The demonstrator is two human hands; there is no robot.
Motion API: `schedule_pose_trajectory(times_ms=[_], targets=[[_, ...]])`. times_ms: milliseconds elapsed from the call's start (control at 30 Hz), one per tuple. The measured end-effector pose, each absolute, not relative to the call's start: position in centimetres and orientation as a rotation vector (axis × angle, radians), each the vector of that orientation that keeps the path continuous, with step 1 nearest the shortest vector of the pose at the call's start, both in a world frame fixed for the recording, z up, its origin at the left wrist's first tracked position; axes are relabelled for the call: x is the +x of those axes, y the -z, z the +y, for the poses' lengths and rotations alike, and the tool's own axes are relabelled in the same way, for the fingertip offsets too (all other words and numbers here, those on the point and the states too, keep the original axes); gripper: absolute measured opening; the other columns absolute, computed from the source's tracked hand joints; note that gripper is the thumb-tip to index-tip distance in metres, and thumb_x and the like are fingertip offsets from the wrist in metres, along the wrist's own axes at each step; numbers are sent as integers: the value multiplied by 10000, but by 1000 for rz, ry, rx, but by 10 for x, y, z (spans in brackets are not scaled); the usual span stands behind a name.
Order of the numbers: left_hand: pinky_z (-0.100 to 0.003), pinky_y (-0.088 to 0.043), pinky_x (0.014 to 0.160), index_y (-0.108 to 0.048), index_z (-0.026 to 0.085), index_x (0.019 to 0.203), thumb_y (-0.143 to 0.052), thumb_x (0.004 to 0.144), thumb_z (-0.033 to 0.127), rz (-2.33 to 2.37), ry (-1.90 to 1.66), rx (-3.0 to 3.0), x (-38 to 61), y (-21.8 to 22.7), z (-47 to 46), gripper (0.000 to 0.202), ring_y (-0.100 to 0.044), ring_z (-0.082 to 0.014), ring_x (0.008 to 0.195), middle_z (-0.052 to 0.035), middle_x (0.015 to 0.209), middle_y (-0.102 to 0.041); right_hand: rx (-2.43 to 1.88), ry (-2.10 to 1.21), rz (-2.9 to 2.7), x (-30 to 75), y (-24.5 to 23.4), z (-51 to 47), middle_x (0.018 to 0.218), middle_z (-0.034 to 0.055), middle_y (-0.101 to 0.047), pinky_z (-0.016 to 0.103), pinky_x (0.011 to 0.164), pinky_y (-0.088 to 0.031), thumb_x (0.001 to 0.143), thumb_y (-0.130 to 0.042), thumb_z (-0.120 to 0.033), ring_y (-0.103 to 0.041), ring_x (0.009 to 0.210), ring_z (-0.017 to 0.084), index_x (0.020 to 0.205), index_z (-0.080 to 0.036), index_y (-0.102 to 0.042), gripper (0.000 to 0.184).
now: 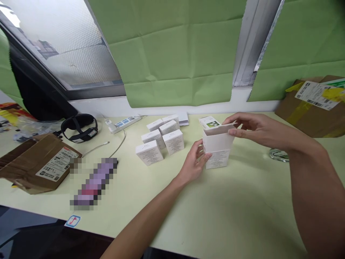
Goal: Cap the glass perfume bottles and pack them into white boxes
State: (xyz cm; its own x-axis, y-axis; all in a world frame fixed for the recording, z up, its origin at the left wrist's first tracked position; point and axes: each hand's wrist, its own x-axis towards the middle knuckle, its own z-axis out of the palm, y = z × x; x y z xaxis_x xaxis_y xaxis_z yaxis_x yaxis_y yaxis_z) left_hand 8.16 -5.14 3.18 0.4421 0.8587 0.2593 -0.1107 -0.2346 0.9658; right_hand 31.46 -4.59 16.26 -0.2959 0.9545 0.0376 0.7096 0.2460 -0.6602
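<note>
A white carton [217, 149] stands upright on the table, its top edge open and its lower front covered in small print. My left hand [194, 160] grips it from the left side, thumb on the front and fingers behind the edge. At the upper right, my right hand [242, 129] pinches the carton's rim between thumb and fingers. Just behind the carton lies a small white box [209, 121] with a green picture, partly hidden. Several white printed boxes [174, 141] are grouped to the left of my hands.
At the left are an open brown cardboard box [51, 162], a black head strap [79, 127], a power strip [125, 124] and a blurred phone-like object [95, 183]. A taped cardboard box [312, 108] sits far right. A clear glass-like object [279, 155] lies beside my right forearm.
</note>
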Motion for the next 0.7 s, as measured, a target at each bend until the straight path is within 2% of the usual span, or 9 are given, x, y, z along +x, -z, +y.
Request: schedule_pose_trajectory(times_ms=[167,400,600,700], targets=[[-448,-422,1092,-394,259,1384,-572,960,371,678,-1039,1581,81,-29,-52,473,-463,-274,1369,-118,1477,-469,-1448,-731,-2124,312,-164,-47,974,9,-693,323,671,-435,807,-599,-680,-610,854,228,1061,-351,-677,423],[-440,-434,1079,-385,261,1398,-571,963,357,649,-1039,1578,82,-30,-53,483,-470,-272,1359,-120,1483,-460,-1540,-763,-2208,315,-161,-44,894,-12,-670,297,604,-390,828,-572,-684,-554,742,186,1065,-372,-667,403],[-422,-451,1054,-386,277,1400,-570,962,359,638,-1036,1598,82,-31,-53,482,-492,-262,1330,-111,1518,-404,-1466,-746,-2352,308,-153,-40,1039,17,-625,317,681,-424,817,-585,-676,-564,807,188,1043,-360,-708,408],[-413,-442,1059,-401,285,1390,-573,961,355,664,-1030,1626,81,-32,-54,467,-495,-253,1324,-103,1518,-397,-1471,-706,-2378,305,-148,-37,996,34,-557,324,677,-426,806,-575,-692,-543,763,178,1024,-363,-744,429]])
